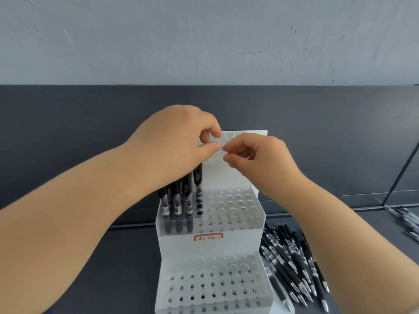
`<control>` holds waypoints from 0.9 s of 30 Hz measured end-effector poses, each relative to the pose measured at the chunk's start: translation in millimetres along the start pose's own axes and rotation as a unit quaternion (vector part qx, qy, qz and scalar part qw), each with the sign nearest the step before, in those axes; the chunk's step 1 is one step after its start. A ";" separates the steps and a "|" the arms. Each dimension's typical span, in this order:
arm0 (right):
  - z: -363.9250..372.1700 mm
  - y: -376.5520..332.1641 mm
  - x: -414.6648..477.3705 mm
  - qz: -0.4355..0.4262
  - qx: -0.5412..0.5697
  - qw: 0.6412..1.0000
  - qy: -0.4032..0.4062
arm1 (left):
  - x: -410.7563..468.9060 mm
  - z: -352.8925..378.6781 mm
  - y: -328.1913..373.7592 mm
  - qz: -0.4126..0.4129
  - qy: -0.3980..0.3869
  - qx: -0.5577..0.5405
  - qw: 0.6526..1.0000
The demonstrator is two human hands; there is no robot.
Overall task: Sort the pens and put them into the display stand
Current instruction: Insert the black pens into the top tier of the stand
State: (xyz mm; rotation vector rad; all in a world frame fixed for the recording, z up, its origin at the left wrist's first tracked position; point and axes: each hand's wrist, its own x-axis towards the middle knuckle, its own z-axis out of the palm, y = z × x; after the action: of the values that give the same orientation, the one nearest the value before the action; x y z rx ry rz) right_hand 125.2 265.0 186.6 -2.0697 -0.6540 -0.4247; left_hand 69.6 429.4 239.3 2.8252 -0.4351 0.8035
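Mostly unsorted yet: loose pens (294,268) lie fanned on the desk (124,279), just right of the display stand (226,243), within easy reach. Standing pens (176,205), all black, fill the left holes of the middle tier; its other holes and the bottom tier are bare. Left hand (176,141) and right hand (260,159) meet over the top tier, fingers curled, tips close. Possibly pinching something small; cannot tell. More pens (405,218) lie at the far right.

Left hand (181,141), right hand (260,159), both bare; forearms bare along all their visible length
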 end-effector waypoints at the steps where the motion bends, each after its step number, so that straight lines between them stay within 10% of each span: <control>1: -2.5 3.7 -3.6 0.001 0.000 1.000 -0.002 | -2.1 2.7 9.1 0.011 0.002 0.017 1.000; 9: -50.0 53.7 -42.1 0.033 0.017 0.999 -0.016 | -23.3 59.7 99.4 0.041 -0.060 -0.001 0.997; 27: -77.5 250.3 -118.9 0.282 -0.135 0.931 -0.189 | -65.8 247.8 212.3 -0.234 -0.112 -0.009 0.966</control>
State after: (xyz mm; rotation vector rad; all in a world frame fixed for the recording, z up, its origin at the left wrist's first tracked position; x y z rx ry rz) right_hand 175.3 50.9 1.0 -2.5072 -0.1899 0.2375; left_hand 68.0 184.5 13.8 2.8309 0.1998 0.3837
